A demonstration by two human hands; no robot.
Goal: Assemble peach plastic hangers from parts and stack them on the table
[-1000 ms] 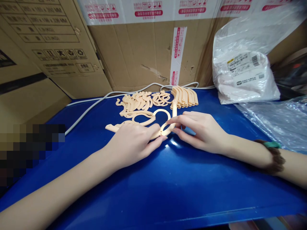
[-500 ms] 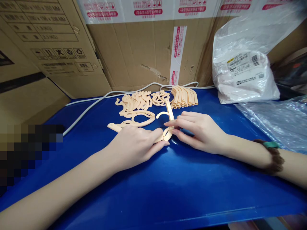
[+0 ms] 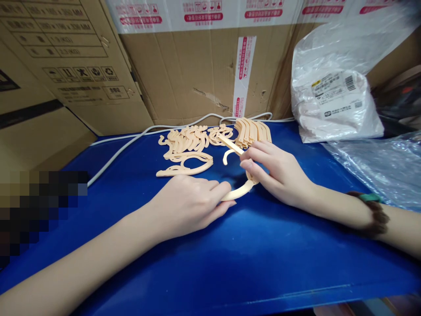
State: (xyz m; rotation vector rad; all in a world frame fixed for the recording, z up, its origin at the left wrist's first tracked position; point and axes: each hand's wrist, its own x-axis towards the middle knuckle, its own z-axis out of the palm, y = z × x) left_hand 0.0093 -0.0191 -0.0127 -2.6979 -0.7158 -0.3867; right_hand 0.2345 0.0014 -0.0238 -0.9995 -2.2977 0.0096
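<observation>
A cream folding clothes hanger [image 3: 241, 192] is held between both hands above the blue table. My left hand [image 3: 189, 204] is closed around one of its arms, and the covered end of that arm cannot be seen. The fingers of my right hand [image 3: 281, 173] pinch the hanger near its joint, where the other arm slants up to the left. Its hook curves out below that arm. Just beyond my left hand lie folded cream hangers [image 3: 205, 166], close together on the table.
Behind them are a pile of hook pieces [image 3: 187, 139], some rounded pieces [image 3: 219, 137] and a row of curved hanger arms [image 3: 251, 131]. A white cable [image 3: 121, 154] runs along the back. Cardboard boxes [image 3: 197, 70] wall the rear; a white plastic bag [image 3: 335, 105] stands right.
The hanger's two arms have swung wider apart, and its joint has moved right with my right hand. The upper arm now leans left. My left hand has shifted slightly nearer.
</observation>
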